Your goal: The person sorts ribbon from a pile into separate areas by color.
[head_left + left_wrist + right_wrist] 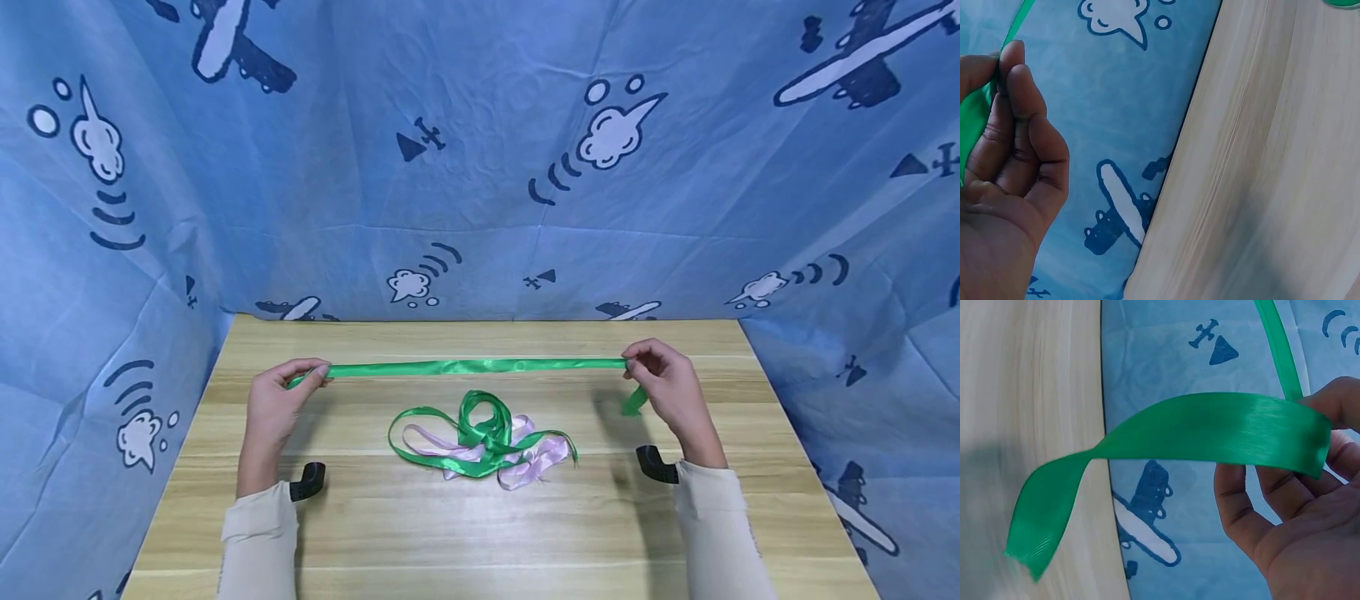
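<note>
A green satin ribbon (465,367) stretches nearly level above the table between both hands. The left hand (279,400) pinches one end of it between thumb and forefinger; in the left wrist view a green piece (975,125) lies against the curled fingers. At the other end, the right hand (667,392) pinches the ribbon near the tip. From that pinch a loose tail (1210,428) curves away with a frayed end, seen in the right wrist view. Below the taut span, another green ribbon (480,467) lies in loops over pale lilac ribbons (543,458).
The pale wooden table (480,542) is backed and flanked by a blue cloth (480,183) printed with planes and clouds. Black curved wrist mounts (307,482) stick out inward from both cuffs, above the tabletop.
</note>
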`<move>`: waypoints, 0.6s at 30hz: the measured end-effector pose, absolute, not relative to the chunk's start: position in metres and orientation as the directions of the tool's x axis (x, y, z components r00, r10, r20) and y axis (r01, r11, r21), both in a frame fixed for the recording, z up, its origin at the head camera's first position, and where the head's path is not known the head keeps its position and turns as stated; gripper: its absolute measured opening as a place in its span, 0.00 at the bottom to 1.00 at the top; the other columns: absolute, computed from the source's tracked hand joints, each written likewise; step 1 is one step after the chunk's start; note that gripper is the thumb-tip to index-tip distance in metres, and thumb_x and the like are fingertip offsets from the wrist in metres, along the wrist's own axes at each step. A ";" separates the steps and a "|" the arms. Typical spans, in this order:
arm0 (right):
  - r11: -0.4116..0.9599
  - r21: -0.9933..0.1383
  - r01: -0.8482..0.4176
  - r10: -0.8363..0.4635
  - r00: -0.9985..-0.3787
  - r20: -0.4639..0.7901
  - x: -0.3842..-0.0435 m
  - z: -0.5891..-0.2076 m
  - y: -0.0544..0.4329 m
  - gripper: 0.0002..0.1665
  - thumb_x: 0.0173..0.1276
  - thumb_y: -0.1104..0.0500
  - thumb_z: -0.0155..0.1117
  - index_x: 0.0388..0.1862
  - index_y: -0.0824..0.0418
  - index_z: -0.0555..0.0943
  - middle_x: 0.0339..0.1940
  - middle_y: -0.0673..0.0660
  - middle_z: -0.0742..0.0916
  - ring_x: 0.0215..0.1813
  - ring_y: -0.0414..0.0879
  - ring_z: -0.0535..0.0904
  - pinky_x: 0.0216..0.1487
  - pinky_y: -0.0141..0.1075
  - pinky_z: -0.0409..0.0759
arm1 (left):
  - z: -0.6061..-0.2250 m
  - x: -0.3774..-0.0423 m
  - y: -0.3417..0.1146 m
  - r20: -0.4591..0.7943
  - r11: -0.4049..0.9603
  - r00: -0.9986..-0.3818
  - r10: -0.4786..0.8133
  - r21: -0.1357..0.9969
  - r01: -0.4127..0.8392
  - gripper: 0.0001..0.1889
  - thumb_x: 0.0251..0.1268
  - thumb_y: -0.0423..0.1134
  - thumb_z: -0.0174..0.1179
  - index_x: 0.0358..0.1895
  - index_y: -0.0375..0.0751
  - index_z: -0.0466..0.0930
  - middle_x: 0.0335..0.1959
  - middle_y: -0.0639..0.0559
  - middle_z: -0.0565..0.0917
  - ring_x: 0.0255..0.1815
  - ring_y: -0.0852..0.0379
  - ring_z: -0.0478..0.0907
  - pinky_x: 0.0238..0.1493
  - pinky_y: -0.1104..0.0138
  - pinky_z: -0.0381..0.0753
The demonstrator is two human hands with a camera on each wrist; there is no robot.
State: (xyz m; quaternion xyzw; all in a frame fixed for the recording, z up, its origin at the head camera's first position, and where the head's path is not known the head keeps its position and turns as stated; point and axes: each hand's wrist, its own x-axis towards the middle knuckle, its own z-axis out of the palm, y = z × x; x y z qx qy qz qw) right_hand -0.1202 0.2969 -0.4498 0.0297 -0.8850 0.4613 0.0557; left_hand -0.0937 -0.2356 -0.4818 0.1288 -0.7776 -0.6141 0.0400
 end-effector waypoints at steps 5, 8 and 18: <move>0.566 -0.819 -0.096 0.009 -0.992 0.123 -0.118 -0.448 0.300 0.07 0.77 0.70 0.60 0.48 0.71 0.82 0.34 0.58 0.86 0.33 0.31 0.82 0.36 0.25 0.80 | -0.480 -0.091 -0.239 -0.106 0.221 -0.957 -0.270 0.960 -0.169 0.18 0.71 0.43 0.70 0.53 0.31 0.87 0.27 0.72 0.87 0.36 0.70 0.84 0.36 0.73 0.78; 0.556 -0.826 -0.089 0.012 -0.993 0.115 -0.116 -0.447 0.302 0.07 0.78 0.69 0.60 0.48 0.71 0.83 0.33 0.51 0.86 0.34 0.31 0.82 0.35 0.26 0.80 | -0.479 -0.090 -0.241 -0.112 0.215 -0.953 -0.282 0.961 -0.176 0.17 0.71 0.44 0.70 0.51 0.33 0.88 0.28 0.71 0.88 0.36 0.70 0.85 0.34 0.72 0.75; 0.556 -0.828 -0.072 0.036 -0.993 0.111 -0.114 -0.446 0.312 0.07 0.78 0.69 0.60 0.49 0.72 0.82 0.33 0.47 0.86 0.34 0.32 0.82 0.34 0.26 0.79 | -0.476 -0.085 -0.250 -0.128 0.216 -0.933 -0.338 0.954 -0.209 0.15 0.71 0.47 0.70 0.50 0.39 0.90 0.28 0.72 0.88 0.38 0.71 0.85 0.39 0.76 0.77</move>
